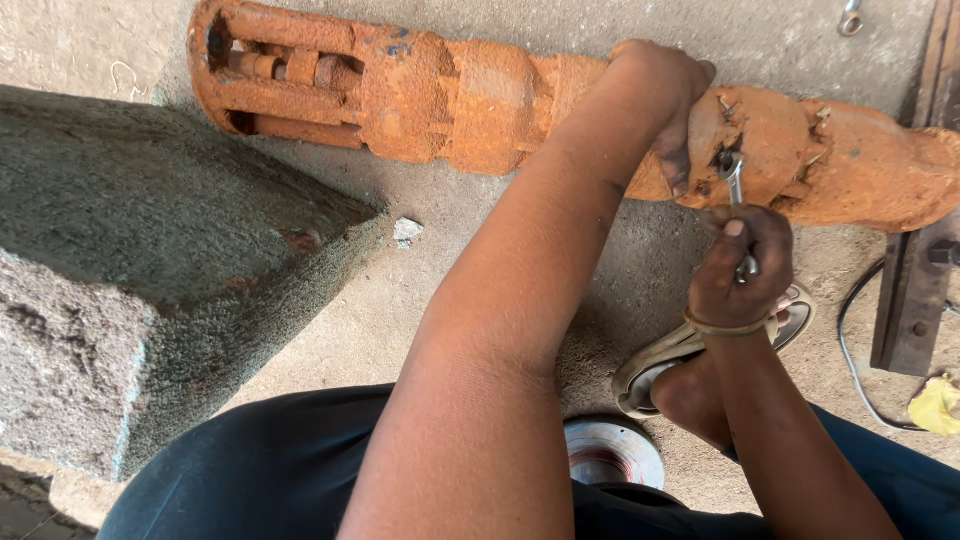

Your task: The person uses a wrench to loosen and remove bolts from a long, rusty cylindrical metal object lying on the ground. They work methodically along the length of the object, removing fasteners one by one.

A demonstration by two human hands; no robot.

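Observation:
A long rusty orange pump body (450,95) lies across the concrete floor at the top of the view. My left hand (668,95) rests over its middle section, palm pressed on the metal. My right hand (745,265) is closed around the handle of a metal spanner (735,180), whose head sits on a bolt at the flange joint of the pump body. A thin band circles my right wrist.
A large rough concrete block (150,270) fills the left side. A sandal (660,365) is on my foot beneath the right arm. A round metal disc (612,452) lies near my knees. A dark metal bar (915,290), a black cable (860,370) and a yellow rag (938,403) are at the right.

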